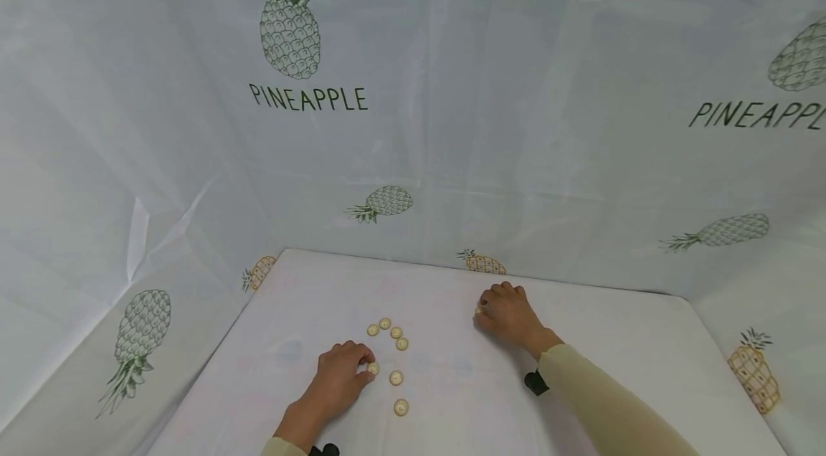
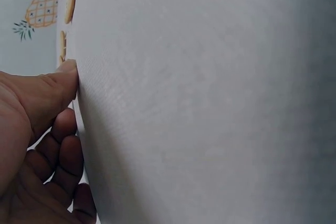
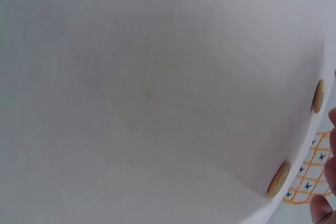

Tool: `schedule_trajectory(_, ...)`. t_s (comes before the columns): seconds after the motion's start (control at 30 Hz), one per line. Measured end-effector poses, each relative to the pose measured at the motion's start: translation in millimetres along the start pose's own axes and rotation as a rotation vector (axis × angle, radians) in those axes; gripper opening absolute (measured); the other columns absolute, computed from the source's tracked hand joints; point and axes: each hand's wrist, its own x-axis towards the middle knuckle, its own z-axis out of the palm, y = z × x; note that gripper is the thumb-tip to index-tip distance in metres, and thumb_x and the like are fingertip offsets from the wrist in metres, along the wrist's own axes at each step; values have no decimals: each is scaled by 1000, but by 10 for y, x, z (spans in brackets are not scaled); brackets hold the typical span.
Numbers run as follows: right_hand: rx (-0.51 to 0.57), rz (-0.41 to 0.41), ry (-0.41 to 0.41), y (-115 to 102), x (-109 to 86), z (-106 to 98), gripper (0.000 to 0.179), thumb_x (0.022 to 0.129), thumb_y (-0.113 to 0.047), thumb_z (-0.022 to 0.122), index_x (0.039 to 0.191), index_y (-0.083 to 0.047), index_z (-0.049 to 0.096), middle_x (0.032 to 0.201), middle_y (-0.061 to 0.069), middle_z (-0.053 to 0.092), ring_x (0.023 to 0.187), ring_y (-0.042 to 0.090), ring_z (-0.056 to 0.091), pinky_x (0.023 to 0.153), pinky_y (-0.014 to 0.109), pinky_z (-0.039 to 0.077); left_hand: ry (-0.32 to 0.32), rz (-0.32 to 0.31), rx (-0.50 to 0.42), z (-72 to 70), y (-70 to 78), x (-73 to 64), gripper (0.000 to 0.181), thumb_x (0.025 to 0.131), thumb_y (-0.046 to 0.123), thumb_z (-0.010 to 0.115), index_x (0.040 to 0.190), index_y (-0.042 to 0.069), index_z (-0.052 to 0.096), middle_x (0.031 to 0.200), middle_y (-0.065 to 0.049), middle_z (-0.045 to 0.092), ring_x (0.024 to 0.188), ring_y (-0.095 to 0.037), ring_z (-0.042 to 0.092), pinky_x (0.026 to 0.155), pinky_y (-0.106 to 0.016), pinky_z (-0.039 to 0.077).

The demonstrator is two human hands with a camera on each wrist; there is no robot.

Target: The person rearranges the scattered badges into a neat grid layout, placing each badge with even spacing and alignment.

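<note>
Buttons (image 1: 401,407), tan + round, lie flat on white tabletop (image 1: 632,330), faces up; loose ones trace a hook, its tail pointing twd the person. L hand (image 1: 337,378), thumb + forefinger nearly closed, pinches one beside tail; R hand (image 1: 510,314), fingers curled, holds another nr far edge.

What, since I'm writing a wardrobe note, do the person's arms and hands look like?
The left hand and right hand wear no gloves. The right sleeve is plain, pale yellow and long; the left sleeve matches, only its end showing. A small black object shows beside the right sleeve, another beside the left; I can't tell what they are.
</note>
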Motion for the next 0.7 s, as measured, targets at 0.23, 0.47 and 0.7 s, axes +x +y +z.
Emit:
schedule_trajectory(0.23, 1, -23, 10, -276, -95, 45, 26, 94, -38, 75, 101, -14, 70, 98, -1, 64, 96, 23, 53, 93, 50, 40, -10, -29, 37, 24, 2, 7, 18, 90, 23, 83, 104, 21, 71, 100, 9, 63, 95, -14, 54, 98, -54, 44)
schedule_trajectory(0.47, 4, -85, 3, -655, -252, 82, 26, 92, -37, 77, 101, -14, 71, 95, -3, 63, 93, 20, 52, 94, 49, 42, 12, 15, 149, 4, 29, 0, 18, 89, 24, 83, 104, 21, 72, 95, 9, 62, 94, -15, 55, 91, -52, 45)
schedule_trajectory(0.7, 14, -121, -10, -1011, -405, 61, 24, 94, -40, 76, 104, -18, 71, 98, -6, 63, 95, 16, 50, 98, 49, 41, 41, 87, 260, 26, 55, -27, 21, 91, 26, 82, 105, 18, 68, 106, 1, 62, 103, -23, 53, 92, -54, 45)
